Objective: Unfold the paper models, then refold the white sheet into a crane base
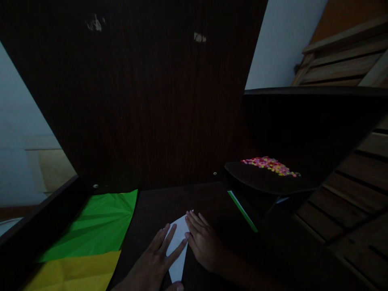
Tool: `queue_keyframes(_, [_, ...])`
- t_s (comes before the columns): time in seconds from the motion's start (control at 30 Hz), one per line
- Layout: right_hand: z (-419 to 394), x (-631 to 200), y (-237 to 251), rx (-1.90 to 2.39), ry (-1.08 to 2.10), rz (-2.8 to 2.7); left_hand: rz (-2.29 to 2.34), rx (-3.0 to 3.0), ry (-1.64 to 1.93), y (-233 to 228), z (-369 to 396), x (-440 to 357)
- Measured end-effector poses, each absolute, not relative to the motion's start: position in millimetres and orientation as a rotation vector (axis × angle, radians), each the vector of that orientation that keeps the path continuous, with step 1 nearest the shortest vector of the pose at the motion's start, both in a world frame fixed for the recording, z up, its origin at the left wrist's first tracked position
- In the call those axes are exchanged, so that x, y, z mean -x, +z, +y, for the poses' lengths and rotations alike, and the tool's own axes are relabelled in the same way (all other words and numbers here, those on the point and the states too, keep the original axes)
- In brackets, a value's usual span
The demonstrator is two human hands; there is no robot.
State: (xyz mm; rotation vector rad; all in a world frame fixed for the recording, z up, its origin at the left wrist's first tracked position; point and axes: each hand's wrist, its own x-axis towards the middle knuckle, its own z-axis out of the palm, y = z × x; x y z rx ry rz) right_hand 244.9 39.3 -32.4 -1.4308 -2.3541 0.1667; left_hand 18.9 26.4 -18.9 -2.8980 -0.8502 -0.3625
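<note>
Head view, dim light. Both hands lie flat on a white paper [178,246] on the dark surface [157,206]. Left hand [157,258], grip released, fingers spread over the sheet's left half. Right hand [204,242], also open, palm down, fingertips pinning the paper's right edge. Left of the left hand lie a green sheet [97,224] and a yellow sheet [75,273]. Beyond the right hand, a dark tray [260,182] holds coloured bits [269,165]. Seemingly mid-crease; the fold likely needs firm, even pressing along its line.
</note>
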Motion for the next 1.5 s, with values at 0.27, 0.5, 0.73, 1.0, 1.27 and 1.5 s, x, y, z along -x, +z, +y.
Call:
queue_keyframes(0.27, [55.6,-254.6,-36.5,1.383,0.162,-2.434,-0.849,2.870,-0.367,-35.8,32.8,-16.5])
queue_keyframes(0.5, [73.7,-254.0,-34.1,1.324,0.151,-2.446,-0.987,2.874,-0.432,-47.8,31.1,-11.7])
queue_keyframes(0.73, [84.0,-249.4,-28.0,1.377,0.199,-2.454,-1.029,2.854,-0.511,-47.8,26.4,-10.7])
queue_keyframes(1.0, [81.2,-252.1,-38.1,1.317,0.067,-2.385,-1.009,2.873,-0.472,-46.6,26.3,-8.1])
queue_keyframes(1.27, [82.1,-256.1,-40.0,1.259,-0.020,-2.384,-0.990,2.862,-0.460,-52.0,34.7,-6.6])
queue_keyframes(1.5, [79.5,-261.5,-38.8,1.230,0.023,-2.362,-1.006,2.894,-0.460,-49.8,32.0,-8.2])
